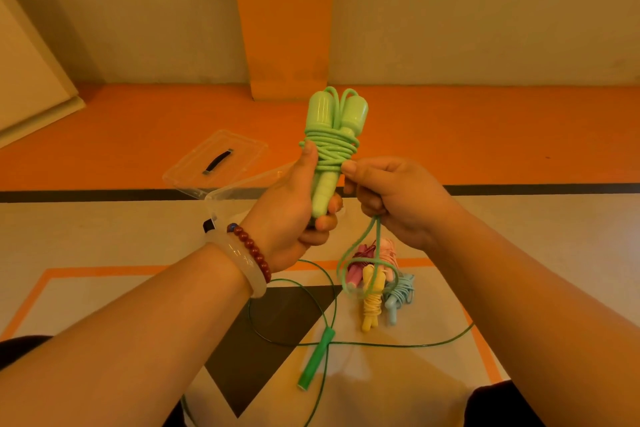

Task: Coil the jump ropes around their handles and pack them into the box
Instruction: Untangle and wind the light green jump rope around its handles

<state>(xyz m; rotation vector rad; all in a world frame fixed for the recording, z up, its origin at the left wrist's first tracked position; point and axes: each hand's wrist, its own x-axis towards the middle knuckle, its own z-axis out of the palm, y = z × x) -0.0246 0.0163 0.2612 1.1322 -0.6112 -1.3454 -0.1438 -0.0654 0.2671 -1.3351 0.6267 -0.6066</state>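
— Where was the rope [329, 146] seen?
— Upright above the floor [104, 236], its handles [323, 194] gripped by the left hand [294, 211]; its loose cord [362, 238] was pinched by the right hand [398, 201].

warm orange-tinted indoor light, fairly dim, soft faint shadows, wide-angle bending at edges, slightly soft focus

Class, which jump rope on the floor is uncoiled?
The dark green rope: its cord sprawls loose across the floor, while the pink rope, yellow rope and blue rope lie wound in bundles.
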